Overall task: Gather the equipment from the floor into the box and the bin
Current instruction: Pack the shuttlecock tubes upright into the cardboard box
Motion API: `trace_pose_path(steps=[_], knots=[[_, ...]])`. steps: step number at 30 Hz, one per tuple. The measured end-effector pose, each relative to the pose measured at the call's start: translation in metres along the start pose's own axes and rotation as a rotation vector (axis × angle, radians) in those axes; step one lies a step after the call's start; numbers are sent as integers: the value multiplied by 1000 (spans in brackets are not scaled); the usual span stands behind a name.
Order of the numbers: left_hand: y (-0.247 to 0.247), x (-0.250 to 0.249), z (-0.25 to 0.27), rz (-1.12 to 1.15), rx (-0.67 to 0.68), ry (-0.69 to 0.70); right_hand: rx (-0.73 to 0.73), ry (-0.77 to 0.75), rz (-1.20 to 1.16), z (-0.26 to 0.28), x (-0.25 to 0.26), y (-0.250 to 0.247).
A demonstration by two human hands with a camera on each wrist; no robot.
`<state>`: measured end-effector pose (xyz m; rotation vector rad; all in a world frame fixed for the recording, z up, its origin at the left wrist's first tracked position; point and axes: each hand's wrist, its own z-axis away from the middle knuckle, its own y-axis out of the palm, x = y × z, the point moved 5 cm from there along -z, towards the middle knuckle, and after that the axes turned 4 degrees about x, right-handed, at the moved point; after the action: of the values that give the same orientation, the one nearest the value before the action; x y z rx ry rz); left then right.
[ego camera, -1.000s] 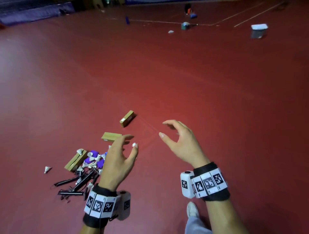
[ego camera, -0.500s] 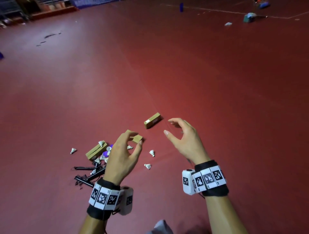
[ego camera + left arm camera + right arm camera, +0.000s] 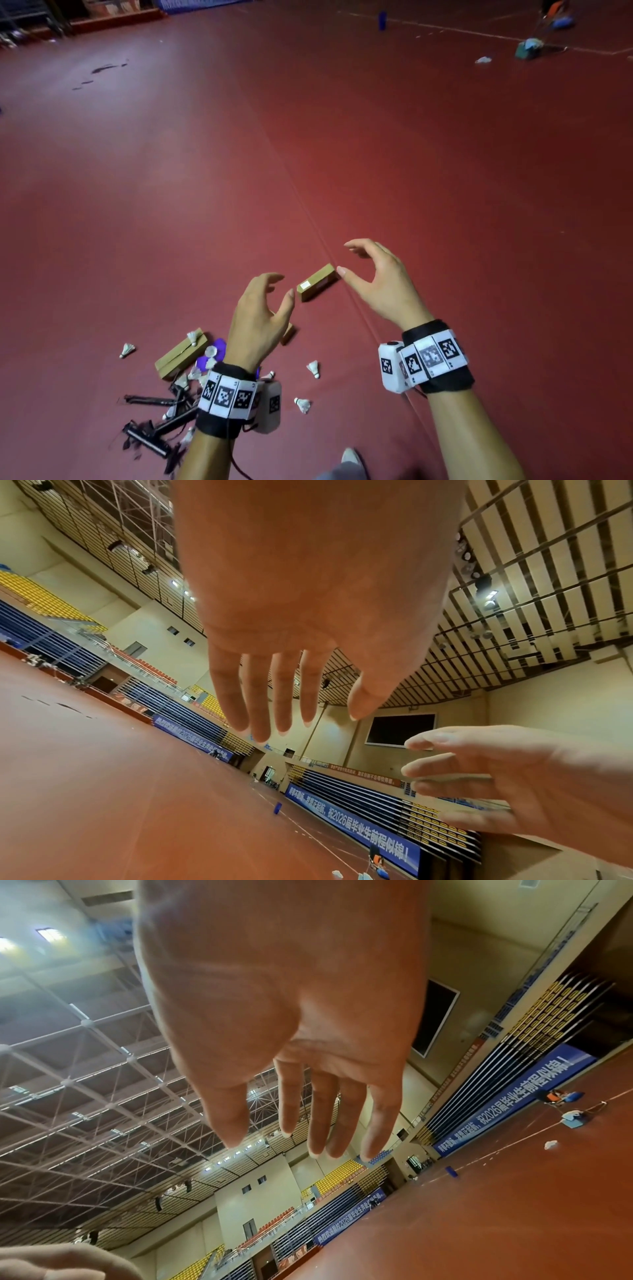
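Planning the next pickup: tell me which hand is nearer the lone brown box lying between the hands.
Right, narrowly. The right hand has its thumb tip at the brown box's far end; the left hand hovers just short of its labelled near end. Neither holds it.

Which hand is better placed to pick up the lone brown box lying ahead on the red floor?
Right, probably. The right hand is open, its thumb tip beside the brown box; the left hand, also open, sits nearer the person.

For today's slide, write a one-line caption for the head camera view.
Two empty hands, left hand and right hand, reach toward a small cardboard box on the red gym floor, shuttlecocks scattered nearby.
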<state>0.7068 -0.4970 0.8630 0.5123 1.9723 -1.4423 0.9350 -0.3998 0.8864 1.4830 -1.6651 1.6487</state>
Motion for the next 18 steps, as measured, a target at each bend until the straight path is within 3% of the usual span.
trace_pose_path(steps=[7,9,18], knots=[[13,12,-152,-45,28,10,34,23,3,-132,-41,13],[14,12,-173,-59,21,9,47,19,-2,-154,-47,16],[33,65,-320,-103,-129,-171,236,-63,-45,-346,-116,59]])
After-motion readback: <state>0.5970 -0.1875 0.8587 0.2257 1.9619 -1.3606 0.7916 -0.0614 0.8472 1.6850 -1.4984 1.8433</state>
